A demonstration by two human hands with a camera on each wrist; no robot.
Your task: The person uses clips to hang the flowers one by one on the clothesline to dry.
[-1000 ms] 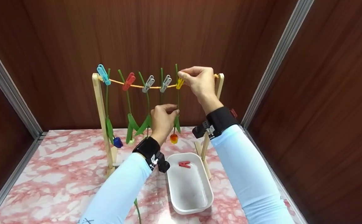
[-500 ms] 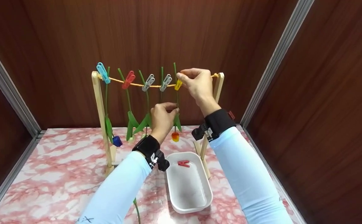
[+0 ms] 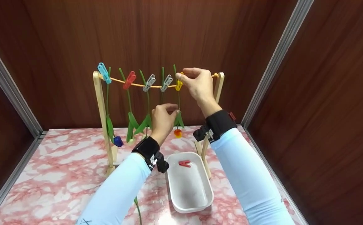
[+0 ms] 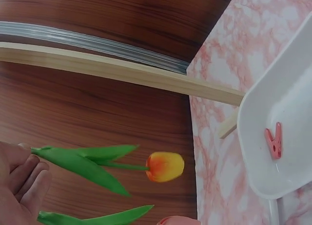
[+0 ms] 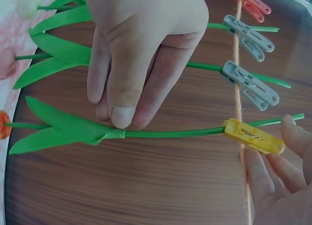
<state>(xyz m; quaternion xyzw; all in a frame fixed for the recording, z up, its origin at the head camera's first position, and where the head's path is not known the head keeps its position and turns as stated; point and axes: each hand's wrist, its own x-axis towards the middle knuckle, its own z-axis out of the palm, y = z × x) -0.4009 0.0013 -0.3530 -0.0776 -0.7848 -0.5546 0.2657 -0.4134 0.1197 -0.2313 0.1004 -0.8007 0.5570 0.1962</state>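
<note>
A yellow clothespin (image 5: 253, 136) clips an orange-yellow tulip (image 4: 165, 166) by its green stem to an orange cord (image 3: 137, 84), with the bloom hanging down. My right hand (image 3: 201, 84) holds this clothespin between thumb and fingers. Lower down, my left hand (image 3: 164, 120) pinches the tulip's stem just above its leaves, thumb and fingertip meeting there in the right wrist view. To the left on the cord are two grey clothespins (image 5: 251, 86), a red clothespin (image 3: 129, 80) and a blue clothespin (image 3: 104, 73), each with an upside-down flower.
A wooden frame (image 3: 101, 115) carries the cord. Below stands a white basin (image 3: 189, 187) with a red clothespin (image 3: 184, 163) inside. Another green stem (image 3: 138, 209) lies on the marbled table (image 3: 59, 162), partly behind the left sleeve. Dark wood-look walls (image 3: 325, 109) enclose the area.
The held tulip's bloom has swung slightly right and up, while its stem top has shifted a little left. Both hands keep their hold, the right one slightly left of before.
</note>
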